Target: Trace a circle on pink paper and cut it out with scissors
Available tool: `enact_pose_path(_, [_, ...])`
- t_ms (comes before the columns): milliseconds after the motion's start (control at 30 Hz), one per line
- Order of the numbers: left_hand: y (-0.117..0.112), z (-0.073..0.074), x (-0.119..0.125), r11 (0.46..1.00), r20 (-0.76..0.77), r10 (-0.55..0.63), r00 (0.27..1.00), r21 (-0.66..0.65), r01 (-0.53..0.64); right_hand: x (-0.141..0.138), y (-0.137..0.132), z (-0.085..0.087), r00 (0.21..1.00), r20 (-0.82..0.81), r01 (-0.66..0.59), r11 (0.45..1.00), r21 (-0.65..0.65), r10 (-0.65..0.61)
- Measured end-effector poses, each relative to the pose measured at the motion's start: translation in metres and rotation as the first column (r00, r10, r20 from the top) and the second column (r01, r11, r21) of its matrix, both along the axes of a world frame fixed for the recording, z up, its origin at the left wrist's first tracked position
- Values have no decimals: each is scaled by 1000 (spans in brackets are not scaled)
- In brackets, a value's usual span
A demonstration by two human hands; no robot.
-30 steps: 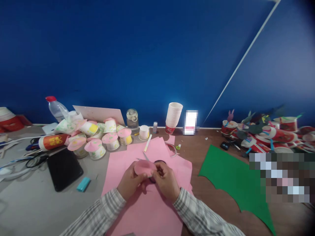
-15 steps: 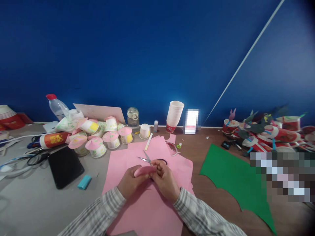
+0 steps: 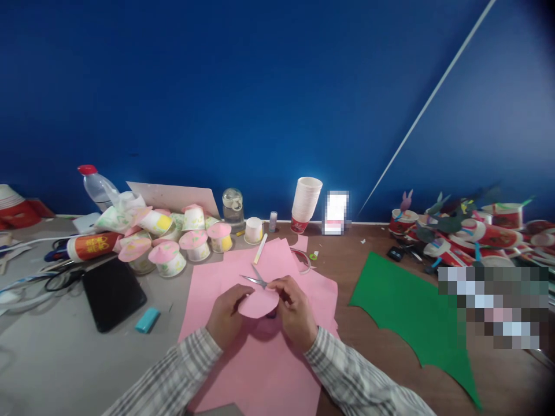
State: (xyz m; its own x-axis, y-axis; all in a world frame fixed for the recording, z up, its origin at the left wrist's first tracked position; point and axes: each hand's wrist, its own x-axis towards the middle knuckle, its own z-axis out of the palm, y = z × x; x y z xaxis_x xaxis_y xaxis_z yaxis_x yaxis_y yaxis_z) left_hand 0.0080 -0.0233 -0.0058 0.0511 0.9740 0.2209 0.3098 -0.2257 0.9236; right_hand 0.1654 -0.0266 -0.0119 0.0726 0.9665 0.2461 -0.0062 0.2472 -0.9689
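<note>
A small rounded piece of pink paper (image 3: 259, 304) is held up between my two hands. Its left edge is pinched by my left hand (image 3: 228, 315), thumb and fingers closed on it. On the opposite edge, my right hand (image 3: 295, 312) grips the same piece with its fingertips. Just beyond the hands lie scissors (image 3: 256, 281), blades apart and pointing left; their handles are largely hidden by my right hand. Large pink paper sheets (image 3: 260, 381) spread out under both hands.
Decorated cups with pink paper tops (image 3: 167, 259) cluster at the left, beside a black tablet-like slab (image 3: 113, 294) and a turquoise block (image 3: 147, 320). A tall cup stack (image 3: 307, 199) stands behind. Green paper (image 3: 411, 312) and red cups with paper animals (image 3: 451, 254) occupy the right.
The pink piece was curved and seen nearly edge-on; now it is opened flatter, with its face showing. My right hand has moved slightly to the right along its edge.
</note>
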Motion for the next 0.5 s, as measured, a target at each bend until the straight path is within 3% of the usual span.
enact_pose_path(100, [-1,-1,-5,991,-57,16,998,131,-8,3,1,-5,996,82,10,997,73,-16])
enact_pose_path(200, [1,-4,-10,986,-58,7,998,167,3,3,2,-8,998,51,19,997,75,-23])
enact_pose_path(333, [5,-5,-12,998,88,-35,996,53,30,4,3,-6,998,36,47,987,154,-53])
enact_pose_path(500, [8,-2,-12,989,339,41,940,-145,9,9,4,4,993,55,90,972,218,-104])
